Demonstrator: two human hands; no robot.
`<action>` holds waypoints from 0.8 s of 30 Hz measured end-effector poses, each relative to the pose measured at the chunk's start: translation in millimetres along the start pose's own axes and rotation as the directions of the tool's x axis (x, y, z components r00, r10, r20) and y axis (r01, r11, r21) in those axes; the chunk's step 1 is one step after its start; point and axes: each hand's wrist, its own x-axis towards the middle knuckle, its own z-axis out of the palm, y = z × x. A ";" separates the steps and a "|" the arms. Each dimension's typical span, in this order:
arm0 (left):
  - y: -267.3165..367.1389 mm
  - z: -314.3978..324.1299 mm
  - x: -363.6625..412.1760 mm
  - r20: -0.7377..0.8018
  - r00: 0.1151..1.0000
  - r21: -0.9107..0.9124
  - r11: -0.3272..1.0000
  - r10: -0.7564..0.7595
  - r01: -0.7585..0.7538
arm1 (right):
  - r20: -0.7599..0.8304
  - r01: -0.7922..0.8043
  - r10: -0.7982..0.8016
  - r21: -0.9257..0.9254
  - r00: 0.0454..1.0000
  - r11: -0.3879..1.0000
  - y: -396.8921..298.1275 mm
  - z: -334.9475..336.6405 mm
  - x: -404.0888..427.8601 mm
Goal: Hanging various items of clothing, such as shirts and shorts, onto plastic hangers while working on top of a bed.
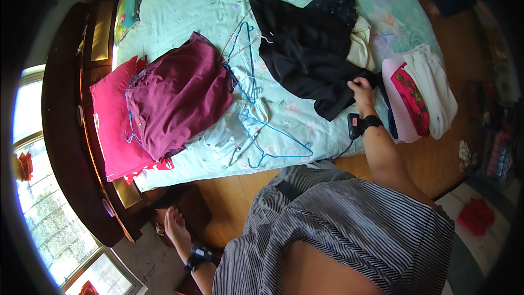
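My right hand (pixel 362 94) has its fingers closed on the lower edge of a black garment (pixel 303 45), which lies spread on the bed. A dark dotted cloth (pixel 333 6) and a cream cloth (pixel 361 45) show from under it. My left hand (pixel 177 225) hangs beside the bed near a dark wooden bedside cabinet (pixel 196 209), with nothing in it. Left of the black garment lie several blue hangers (pixel 278 156) and thin pale ones. A maroon garment (pixel 184 94) is heaped near the pillow, partly over white printed shorts (pixel 233 129).
Folded clothes in pink, red and white (pixel 432 94) are stacked at the bed's right corner. A red pillow (pixel 116 131) lies by the dark wooden headboard (pixel 61 110). A cable runs from my right wrist device (pixel 355 126). A wooden floor (pixel 229 196) borders the floral bedsheet (pixel 184 4).
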 end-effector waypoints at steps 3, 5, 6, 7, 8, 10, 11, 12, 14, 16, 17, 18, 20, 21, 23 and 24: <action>14.4 63.3 17.1 0.286 0.955 0.172 0.976 0.081 -0.134 | 0.310 0.370 -0.324 -0.099 0.894 0.924 -45.3 33.1 -45.9; 35.2 126.9 14.3 0.530 0.847 0.277 0.935 0.044 -0.221 | 0.499 0.409 -0.358 0.008 0.789 0.912 -79.0 59.7 -84.3; 28.4 148.9 22.8 0.664 0.744 0.234 0.925 0.072 -0.299 | 0.602 0.477 -0.365 -0.030 0.710 0.878 -98.0 72.7 -109.1; 31.9 180.3 16.4 0.804 0.592 0.211 0.901 0.060 -0.378 | 0.693 0.545 -0.356 -0.064 0.627 0.836 -113.6 82.7 -131.7; 39.6 211.6 -1.7 0.911 0.406 0.128 0.892 0.066 -0.434 | 0.758 0.513 -0.301 -0.052 0.579 0.857 -121.4 90.9 -149.9; 43.3 251.9 -38.6 0.962 0.235 0.049 0.757 0.140 -0.652 | 0.872 0.442 -0.229 0.016 0.433 0.897 -131.4 115.0 -192.2; 43.6 264.9 -56.2 0.967 0.178 0.010 0.671 0.182 -0.741 | 0.913 0.401 -0.215 0.064 0.345 0.914 -135.2 124.1 -211.7; 39.5 274.4 -64.2 0.942 0.234 0.016 0.662 0.241 -0.749 | 0.931 0.350 -0.178 0.059 0.318 0.935 -144.0 130.3 -231.3; 30.2 288.9 -59.1 0.838 0.342 -0.002 0.631 0.424 -0.776 | 0.963 0.110 -0.139 0.116 0.231 0.987 -148.7 136.0 -246.4; 44.6 288.5 -61.3 0.837 0.247 -0.088 0.566 0.488 -0.820 | 0.944 0.130 -0.243 0.218 0.223 0.967 -157.4 129.0 -243.0; 53.8 285.0 -64.5 0.850 0.212 -0.138 0.591 0.482 -0.795 | 0.921 0.166 -0.297 0.261 0.252 0.951 -161.5 124.2 -244.1; 64.3 279.6 -70.9 0.850 0.207 -0.136 0.582 0.484 -0.802 | 0.876 0.357 -0.378 0.264 0.300 0.896 -159.5 122.7 -239.2; 78.0 269.6 -68.9 0.855 0.207 -0.209 0.681 0.476 -0.702 | 0.797 0.666 -0.500 0.173 0.338 0.725 -167.5 121.0 -241.6; 90.3 265.3 -74.0 0.859 0.192 -0.249 0.715 0.475 -0.654 | 0.767 0.790 -0.557 0.110 0.319 0.604 -167.1 121.4 -239.9; 113.3 254.0 -87.8 0.889 0.114 -0.319 0.777 0.444 -0.543 | 0.780 0.800 -0.514 0.031 0.356 0.600 -156.3 127.4 -244.8; 121.9 248.4 -92.7 0.894 0.091 -0.353 0.815 0.439 -0.460 | 0.784 0.889 -0.524 -0.075 0.333 0.453 -149.8 131.7 -243.1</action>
